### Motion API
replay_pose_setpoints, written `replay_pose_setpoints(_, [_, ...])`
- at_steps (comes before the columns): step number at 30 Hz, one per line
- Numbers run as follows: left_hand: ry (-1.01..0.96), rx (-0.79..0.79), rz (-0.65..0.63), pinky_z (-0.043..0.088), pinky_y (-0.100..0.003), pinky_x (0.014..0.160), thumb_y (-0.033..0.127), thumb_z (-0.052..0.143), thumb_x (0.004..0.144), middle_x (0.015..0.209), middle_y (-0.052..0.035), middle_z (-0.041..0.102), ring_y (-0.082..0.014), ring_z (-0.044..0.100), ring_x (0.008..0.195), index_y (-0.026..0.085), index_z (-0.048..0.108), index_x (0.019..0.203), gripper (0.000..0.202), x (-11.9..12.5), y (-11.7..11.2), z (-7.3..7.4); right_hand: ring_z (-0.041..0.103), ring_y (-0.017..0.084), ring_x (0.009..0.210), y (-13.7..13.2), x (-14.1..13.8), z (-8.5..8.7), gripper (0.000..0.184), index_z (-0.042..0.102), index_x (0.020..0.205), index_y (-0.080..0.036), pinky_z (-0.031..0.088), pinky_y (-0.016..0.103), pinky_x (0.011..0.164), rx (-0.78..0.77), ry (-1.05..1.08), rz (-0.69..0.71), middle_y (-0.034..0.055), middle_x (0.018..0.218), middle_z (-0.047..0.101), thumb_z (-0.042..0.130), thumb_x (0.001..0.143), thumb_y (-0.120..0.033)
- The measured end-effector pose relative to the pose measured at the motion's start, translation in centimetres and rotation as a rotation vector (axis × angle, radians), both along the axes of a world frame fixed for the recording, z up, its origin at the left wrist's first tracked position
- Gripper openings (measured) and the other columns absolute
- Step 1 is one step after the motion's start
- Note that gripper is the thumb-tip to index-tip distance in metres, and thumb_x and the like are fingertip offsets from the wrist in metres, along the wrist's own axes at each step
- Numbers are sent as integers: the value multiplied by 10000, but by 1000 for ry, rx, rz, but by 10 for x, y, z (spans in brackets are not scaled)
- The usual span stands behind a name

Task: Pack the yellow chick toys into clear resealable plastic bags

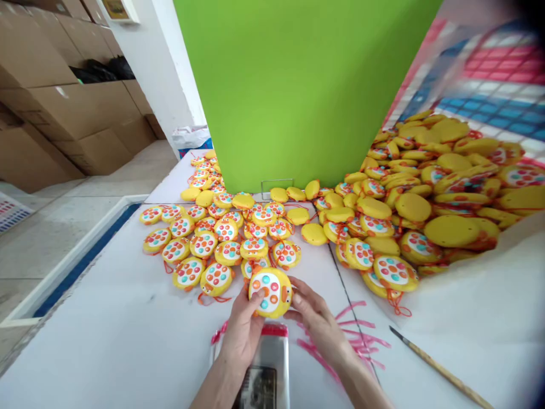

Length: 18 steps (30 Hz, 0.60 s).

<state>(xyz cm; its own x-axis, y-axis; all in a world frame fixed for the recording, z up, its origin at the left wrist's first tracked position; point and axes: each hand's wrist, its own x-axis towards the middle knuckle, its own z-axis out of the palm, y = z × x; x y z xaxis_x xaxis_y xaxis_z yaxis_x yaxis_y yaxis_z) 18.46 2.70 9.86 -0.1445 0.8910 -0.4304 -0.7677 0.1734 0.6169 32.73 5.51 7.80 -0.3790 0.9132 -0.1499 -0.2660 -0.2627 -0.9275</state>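
Note:
A yellow duck-faced toy (276, 278), with a white panel of coloured round buttons and an orange beak turned to the right, is held above the table. My left hand (243, 329) grips its left side, the thumb lying over the buttons. At the beak end, my right hand (318, 322) has its thumb and fingers closed around the toy's right edge. Beneath my hands lies a clear plastic bag (281, 355) with a red top edge and a dark print. Several similar toys (203, 244) with orange cords lie just beyond, mostly button side up.
A large heap of the toys (413, 207) rises at the right. Behind them stands a tall green panel (289, 91). Pink strips (361, 335) and a thin wooden-handled tool (440, 366) lie at the right front. Cardboard boxes (85, 108) are stacked at the left.

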Motion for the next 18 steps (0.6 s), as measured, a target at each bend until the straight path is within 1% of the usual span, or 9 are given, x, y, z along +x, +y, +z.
replay_pose_setpoints(2, [99,34,-72,526,-303,823,265,705,750,1106,-66,679,-214,646,979,199,565,1151,430,1,-3,-2,622,238,987,-6,-3,-2,463,534,1238,-223,525,344,784,-7,-9,-35,89,1178,635,607,838,-444])
replay_pose_setpoints(4, [245,36,-101,529,-294,775,365,668,777,1154,-87,656,-232,635,995,198,566,1162,432,-5,-5,-5,617,245,993,-6,-1,-1,461,549,1211,-200,520,336,792,3,-27,-67,89,1162,643,625,822,-434])
replay_pose_setpoints(6, [435,17,-78,524,-265,698,431,646,779,1188,-94,636,-239,626,996,208,572,1168,454,-15,-6,-8,608,245,1009,-4,4,1,437,559,1200,-204,513,337,817,15,-37,-47,79,1158,646,622,823,-417])
replay_pose_setpoints(8, [561,-9,-104,518,-258,672,431,686,740,1186,-97,638,-249,624,990,205,589,1164,490,-24,-7,-7,601,241,1019,-3,10,2,414,564,1199,-214,504,337,838,40,-54,1,65,1144,650,613,832,-400])
replay_pose_setpoints(9, [573,-10,-146,520,-265,691,413,712,717,1172,-99,648,-255,625,988,197,603,1157,502,-27,-8,-6,597,239,1024,-3,12,1,410,565,1202,-217,502,336,844,54,-75,22,60,1139,650,607,836,-397])
replay_pose_setpoints(11, [521,12,-263,523,-295,754,371,748,682,1127,-104,672,-274,629,986,174,638,1122,494,-28,-9,-2,589,239,1037,-4,13,0,420,564,1214,-218,499,337,851,71,-127,37,56,1142,647,597,842,-410])
replay_pose_setpoints(13, [482,39,-336,522,-318,793,353,747,684,1086,-109,689,-289,629,990,154,662,1081,452,-25,-10,0,585,239,1050,-6,12,-1,428,571,1213,-216,496,336,864,64,-163,15,56,1154,643,583,849,-441])
replay_pose_setpoints(15, [516,31,-313,524,-320,802,357,737,694,1067,-106,696,-293,626,1001,156,667,1069,431,-21,-11,-3,581,237,1069,-7,10,0,428,586,1194,-220,493,333,877,33,-160,-23,54,1172,639,568,852,-477])
replay_pose_setpoints(18, [520,-2,-205,519,-327,844,363,721,715,1102,-96,684,-284,606,1055,174,634,1121,456,-18,-12,-12,581,233,1078,-9,8,2,469,562,1214,-231,510,325,848,-26,-112,-44,55,1208,620,571,838,-512])
